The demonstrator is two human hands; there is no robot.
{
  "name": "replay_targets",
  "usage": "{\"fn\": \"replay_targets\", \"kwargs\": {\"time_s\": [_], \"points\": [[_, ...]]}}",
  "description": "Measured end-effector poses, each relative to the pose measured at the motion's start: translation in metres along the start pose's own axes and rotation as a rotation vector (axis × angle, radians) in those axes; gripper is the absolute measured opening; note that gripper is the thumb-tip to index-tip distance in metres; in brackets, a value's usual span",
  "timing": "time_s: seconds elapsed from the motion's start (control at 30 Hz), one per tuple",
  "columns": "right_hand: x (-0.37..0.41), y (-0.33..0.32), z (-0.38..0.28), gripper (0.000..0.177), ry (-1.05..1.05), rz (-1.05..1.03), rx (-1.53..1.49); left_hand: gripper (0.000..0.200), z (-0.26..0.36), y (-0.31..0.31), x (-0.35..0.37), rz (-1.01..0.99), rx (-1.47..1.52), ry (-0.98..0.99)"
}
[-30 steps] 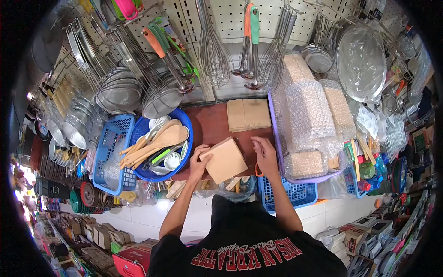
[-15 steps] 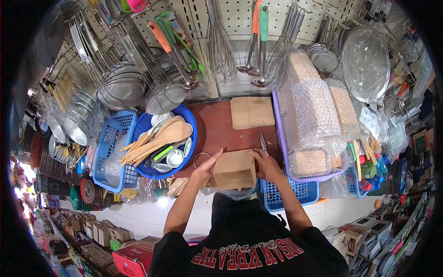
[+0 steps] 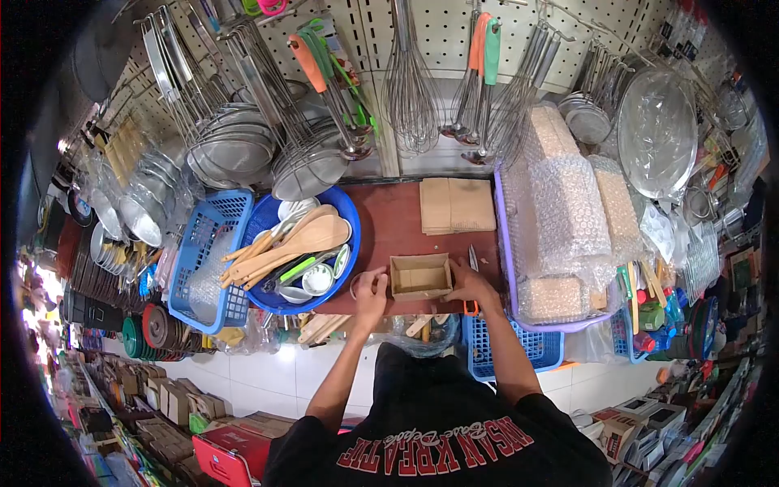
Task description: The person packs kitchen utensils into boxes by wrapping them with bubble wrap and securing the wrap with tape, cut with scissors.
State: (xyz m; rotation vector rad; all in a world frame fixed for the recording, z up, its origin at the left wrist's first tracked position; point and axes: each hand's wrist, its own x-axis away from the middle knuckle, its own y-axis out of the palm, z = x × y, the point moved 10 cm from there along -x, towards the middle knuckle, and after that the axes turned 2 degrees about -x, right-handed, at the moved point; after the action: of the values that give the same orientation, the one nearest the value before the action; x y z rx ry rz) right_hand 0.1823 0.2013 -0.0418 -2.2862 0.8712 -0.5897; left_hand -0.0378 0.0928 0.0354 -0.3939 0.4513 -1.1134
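The box (image 3: 420, 278) is tan, the tabletop (image 3: 388, 217) reddish brown, the basin (image 3: 350, 209) deep blue, the crate (image 3: 505, 235) lilac; the black shirt (image 3: 430, 414) bears red and white lettering.

- The box (image 3: 420, 278) sits near the desk's (image 3: 389, 213) front edge, between the left hand (image 3: 372, 290) and right hand (image 3: 473, 288).
- Flat cartons (image 3: 457, 206) lie behind it, near the back edge.
- Scissors (image 3: 473, 258) lie right of the box, partly under the right hand.
- Left of the box, the basin (image 3: 355, 217) holds spoons (image 3: 320, 233); left of that, the slotted basket (image 3: 235, 304) contains bubble wrap (image 3: 213, 272).
- On the right, the crate (image 3: 506, 247) holds wrapped packs (image 3: 568, 203).
- Behind the desk, whisks (image 3: 414, 97), ladles (image 3: 479, 114) and strainers (image 3: 234, 154) hang before a perforated panel (image 3: 446, 40).
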Motion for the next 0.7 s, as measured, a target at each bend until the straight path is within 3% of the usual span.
{"fn": "replay_targets", "kwargs": {"time_s": [0.1,0.23,0.27,0.37,0.4,0.53,0.63,0.7], "points": [[-0.004,-0.001,-0.003,0.102,0.013,-0.023,0.001,0.02,0.08,-0.011,-0.005,-0.031,-0.031,0.153],[-0.012,0.013,0.014,0.106,-0.03,-0.05,-0.096,0.02,0.124,0.027,-0.01,-0.292,-0.157,0.461],[-0.01,0.016,0.02,0.107,0.024,-0.066,-0.095,0.031,0.095,0.046,-0.017,-0.449,-0.231,0.345],[0.002,0.003,0.005,0.109,0.153,-0.093,-0.062,0.047,0.068,0.053,-0.022,-0.469,-0.47,0.387],[0.002,0.002,0.005,0.106,0.171,-0.095,-0.032,0.072,0.055,0.06,-0.021,-0.617,-0.444,0.265],[0.003,0.002,0.008,0.095,0.196,-0.06,-0.026,0.093,0.044,0.07,-0.011,-0.631,-0.487,0.246],[0.02,-0.006,0.013,0.079,0.415,-0.113,0.11,0.105,0.029,0.08,-0.009,-0.64,-0.512,0.229],[0.025,-0.041,0.0,0.07,0.178,0.35,0.24,0.107,0.026,0.08,-0.011,-0.613,-0.463,0.222]]}}
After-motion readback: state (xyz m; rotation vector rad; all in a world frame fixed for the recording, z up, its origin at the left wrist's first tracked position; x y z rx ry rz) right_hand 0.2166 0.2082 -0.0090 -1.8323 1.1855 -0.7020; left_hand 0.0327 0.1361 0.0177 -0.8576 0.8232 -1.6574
